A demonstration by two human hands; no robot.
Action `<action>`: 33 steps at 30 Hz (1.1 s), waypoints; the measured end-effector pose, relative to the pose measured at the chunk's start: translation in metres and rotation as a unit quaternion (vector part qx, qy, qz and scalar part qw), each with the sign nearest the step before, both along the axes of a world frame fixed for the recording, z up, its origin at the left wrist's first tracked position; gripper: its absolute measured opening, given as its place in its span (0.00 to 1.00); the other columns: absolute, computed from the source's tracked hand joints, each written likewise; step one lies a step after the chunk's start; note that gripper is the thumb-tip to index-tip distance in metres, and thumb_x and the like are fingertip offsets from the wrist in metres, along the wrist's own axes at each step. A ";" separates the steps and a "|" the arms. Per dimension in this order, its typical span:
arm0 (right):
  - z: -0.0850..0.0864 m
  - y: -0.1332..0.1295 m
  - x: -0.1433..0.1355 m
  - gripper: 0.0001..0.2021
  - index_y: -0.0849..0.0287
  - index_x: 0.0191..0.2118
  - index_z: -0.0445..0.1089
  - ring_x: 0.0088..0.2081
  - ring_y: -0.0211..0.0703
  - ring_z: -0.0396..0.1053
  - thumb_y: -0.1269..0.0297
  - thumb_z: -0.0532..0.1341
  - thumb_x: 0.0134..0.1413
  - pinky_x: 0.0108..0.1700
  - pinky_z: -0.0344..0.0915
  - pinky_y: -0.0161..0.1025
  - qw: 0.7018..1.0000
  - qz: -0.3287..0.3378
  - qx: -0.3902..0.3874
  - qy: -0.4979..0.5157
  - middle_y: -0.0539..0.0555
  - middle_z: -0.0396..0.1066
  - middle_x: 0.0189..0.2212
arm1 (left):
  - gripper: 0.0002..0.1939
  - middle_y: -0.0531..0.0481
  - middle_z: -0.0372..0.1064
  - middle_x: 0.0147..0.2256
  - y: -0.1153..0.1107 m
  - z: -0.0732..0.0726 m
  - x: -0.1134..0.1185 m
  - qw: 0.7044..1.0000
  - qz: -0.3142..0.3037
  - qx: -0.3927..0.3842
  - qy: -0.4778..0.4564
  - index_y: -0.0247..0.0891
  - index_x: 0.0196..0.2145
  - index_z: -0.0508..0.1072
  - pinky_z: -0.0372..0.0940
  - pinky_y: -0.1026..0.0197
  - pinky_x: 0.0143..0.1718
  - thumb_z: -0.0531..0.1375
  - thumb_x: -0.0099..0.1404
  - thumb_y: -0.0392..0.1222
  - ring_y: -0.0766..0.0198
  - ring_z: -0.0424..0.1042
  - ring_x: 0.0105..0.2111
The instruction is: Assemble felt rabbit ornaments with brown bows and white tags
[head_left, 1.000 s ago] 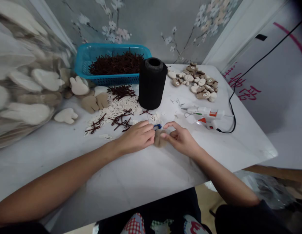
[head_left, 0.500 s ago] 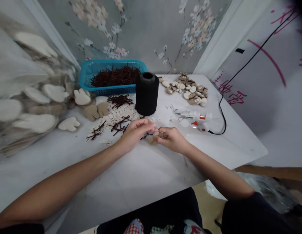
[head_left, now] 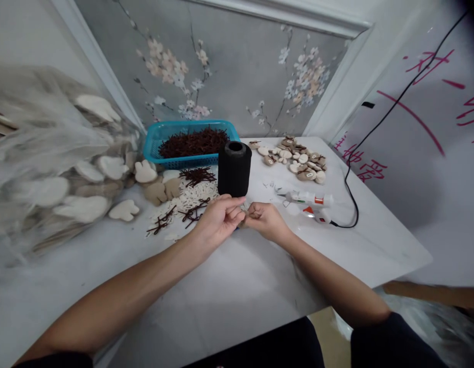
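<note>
My left hand (head_left: 220,217) is closed in a pinch, its fingertips meeting those of my right hand in front of the black cone of yarn (head_left: 234,171). My right hand (head_left: 268,221) has its fingers closed on a small beige piece (head_left: 253,215), mostly covered by the fingers. What my left fingers grip is too small to make out. A bit of blue shows beneath the hands. Left of them lie dark brown bows (head_left: 194,212) and many small white tags (head_left: 187,197).
Behind stands a blue basket (head_left: 152,148) of brown bows. Bagged rabbit-shaped pieces (head_left: 84,204) fill the left side. At the back right is a pile of beige and white pieces (head_left: 302,159); nearer lies a glue gun (head_left: 309,198) with its black cable (head_left: 348,191).
The view has tilted up, so the tabletop things sit lower. My hands have drawn closer together, and the beige piece between them is now more hidden.
</note>
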State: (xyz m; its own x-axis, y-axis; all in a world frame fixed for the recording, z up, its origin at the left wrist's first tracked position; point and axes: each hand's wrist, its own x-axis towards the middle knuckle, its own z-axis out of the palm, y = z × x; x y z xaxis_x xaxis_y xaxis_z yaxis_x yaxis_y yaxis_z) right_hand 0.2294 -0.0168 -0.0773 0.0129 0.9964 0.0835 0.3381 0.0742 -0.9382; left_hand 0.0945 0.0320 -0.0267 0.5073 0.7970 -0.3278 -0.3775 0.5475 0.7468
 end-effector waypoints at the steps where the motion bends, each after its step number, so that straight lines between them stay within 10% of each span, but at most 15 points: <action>1: 0.000 0.001 0.000 0.10 0.59 0.24 0.60 0.21 0.33 0.52 0.60 0.60 0.44 0.24 0.50 0.31 1.000 -0.005 0.003 -0.002 0.44 0.57 0.17 | 0.31 0.63 0.36 0.12 -0.001 0.004 0.000 1.000 0.002 0.000 0.000 0.38 0.19 0.38 0.46 0.69 0.15 0.64 0.50 0.28 0.78 0.42 0.12; 10: 0.010 0.006 0.004 0.13 0.59 0.22 0.60 0.20 0.31 0.46 0.56 0.59 0.46 0.22 0.44 0.32 0.997 -0.071 0.016 0.039 0.43 0.51 0.16 | 0.26 0.64 0.37 0.16 0.007 0.043 -0.017 0.980 -0.068 0.163 0.088 0.39 0.20 0.46 0.42 0.69 0.14 0.65 0.54 0.42 0.77 0.40 0.13; 15: 0.042 0.000 0.004 0.16 0.60 0.24 0.63 0.20 0.30 0.44 0.53 0.61 0.50 0.22 0.43 0.32 0.989 -0.058 0.054 0.121 0.43 0.49 0.16 | 0.24 0.59 0.59 0.23 0.021 0.040 -0.032 0.870 -0.114 0.370 0.306 0.40 0.42 0.66 0.52 0.70 0.19 0.69 0.49 0.45 0.71 0.58 0.21; 18: 0.066 0.001 -0.001 0.16 0.60 0.26 0.63 0.21 0.31 0.47 0.51 0.62 0.51 0.23 0.45 0.32 0.988 0.000 0.070 0.138 0.45 0.54 0.19 | 0.15 0.52 0.66 0.30 0.017 0.052 -0.043 0.824 -0.148 0.440 0.324 0.39 0.39 0.73 0.61 0.68 0.25 0.65 0.55 0.48 0.67 0.65 0.28; 26: 0.120 0.019 -0.023 0.17 0.60 0.29 0.67 0.20 0.31 0.45 0.50 0.58 0.57 0.21 0.41 0.33 0.988 0.039 0.146 -0.039 0.44 0.48 0.17 | 0.14 0.53 0.69 0.25 0.006 0.090 -0.073 0.884 0.031 0.393 0.249 0.38 0.32 0.74 0.68 0.68 0.23 0.70 0.49 0.45 0.67 0.69 0.25; 33: 0.122 0.012 -0.031 0.11 0.58 0.28 0.63 0.22 0.34 0.55 0.64 0.54 0.62 0.25 0.51 0.34 0.956 0.121 0.211 -0.161 0.48 0.60 0.21 | 0.11 0.54 0.68 0.22 0.011 0.092 -0.088 0.895 0.093 0.386 0.205 0.37 0.24 0.71 0.66 0.70 0.17 0.69 0.50 0.44 0.69 0.66 0.21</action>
State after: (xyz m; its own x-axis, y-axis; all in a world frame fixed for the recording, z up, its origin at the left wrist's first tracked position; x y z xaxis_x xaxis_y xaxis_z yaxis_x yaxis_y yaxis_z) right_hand 0.1984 -0.0046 0.0444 -0.3090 0.8431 0.4402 0.5292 0.5370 -0.6570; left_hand 0.0064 0.0430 0.0650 0.3054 0.9244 0.2283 -0.0156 -0.2349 0.9719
